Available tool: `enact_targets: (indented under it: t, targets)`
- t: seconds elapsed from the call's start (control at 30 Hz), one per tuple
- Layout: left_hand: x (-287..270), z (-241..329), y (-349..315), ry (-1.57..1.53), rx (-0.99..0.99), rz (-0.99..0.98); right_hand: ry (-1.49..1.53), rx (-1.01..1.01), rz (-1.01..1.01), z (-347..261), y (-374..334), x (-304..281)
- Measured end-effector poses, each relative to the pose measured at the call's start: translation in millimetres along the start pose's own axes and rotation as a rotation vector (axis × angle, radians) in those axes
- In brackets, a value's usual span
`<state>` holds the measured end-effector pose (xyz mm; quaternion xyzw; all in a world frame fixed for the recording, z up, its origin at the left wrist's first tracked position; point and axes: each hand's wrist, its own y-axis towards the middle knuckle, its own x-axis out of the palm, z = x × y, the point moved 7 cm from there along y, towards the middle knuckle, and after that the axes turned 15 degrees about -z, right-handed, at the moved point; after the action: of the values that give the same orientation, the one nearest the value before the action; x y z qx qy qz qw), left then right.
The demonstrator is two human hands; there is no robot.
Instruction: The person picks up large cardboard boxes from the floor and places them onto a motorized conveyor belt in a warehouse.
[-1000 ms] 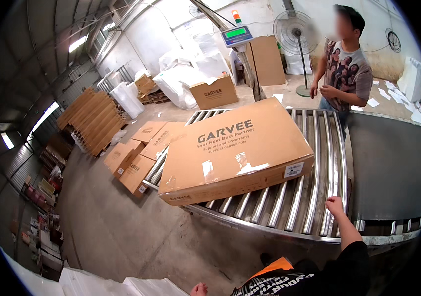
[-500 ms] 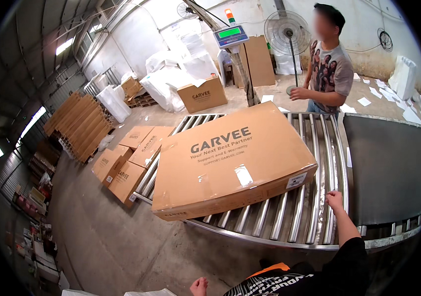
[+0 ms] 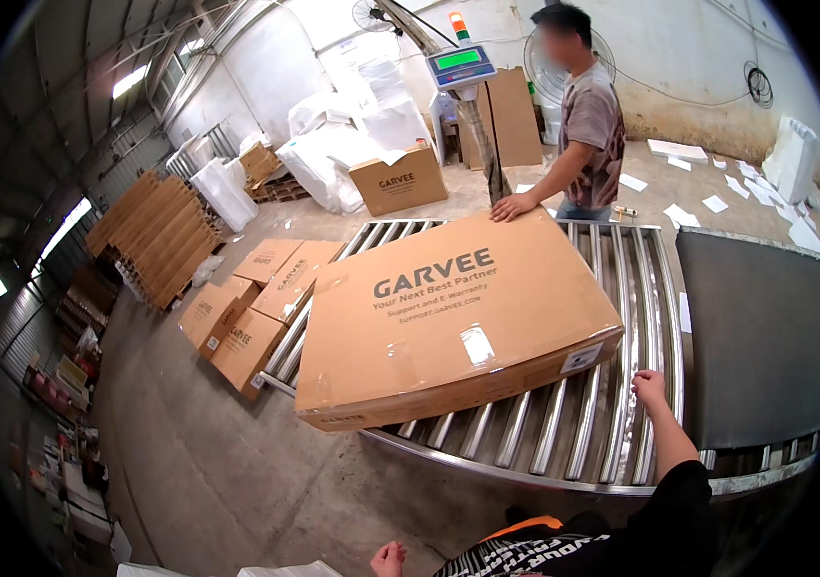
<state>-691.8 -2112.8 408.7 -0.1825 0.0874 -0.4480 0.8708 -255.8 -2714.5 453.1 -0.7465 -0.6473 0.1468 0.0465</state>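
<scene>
A large flat cardboard carton (image 3: 448, 317) lies askew on the metal roller conveyor (image 3: 525, 433), its near left corner jutting past the frame. Clear tape and a white label show on its near side. My right hand (image 3: 650, 387) hovers over the rollers, right of the carton and apart from it, fingers loosely curled with nothing visible in them. Low at the bottom edge, my left hand (image 3: 389, 559) hangs near my body, its fingers folded in and no object showing. Across the conveyor, a co-worker's hand (image 3: 514, 206) rests on the carton's far edge.
A co-worker (image 3: 591, 135) stands behind the conveyor, beside a post bearing a scale display (image 3: 461, 63). To the right lies a dark belt surface (image 3: 766, 337). More cartons (image 3: 251, 346) sit on the floor at left, before stacked brown boards (image 3: 155, 240). Papers litter the far floor.
The co-worker has stepped left toward the carton and put a hand on its far edge. My hands and the carton have barely shifted.
</scene>
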Motion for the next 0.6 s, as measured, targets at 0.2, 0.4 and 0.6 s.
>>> enact_targets:
  t: [0.2,0.4,0.6]
  targets:
    - [4.6,-4.9,-3.9,-0.014,0.02,0.007,0.019,0.011,-0.048,3.4,14.0,12.4]
    - [0.8,-21.3,-6.2,0.007,-0.014,0.032,-0.017,-0.009,-0.114,15.1,24.7,27.8]
    - [1.5,-28.2,-10.0,0.0,-0.042,0.05,-0.112,-0.019,-0.112,14.0,13.2,39.4]
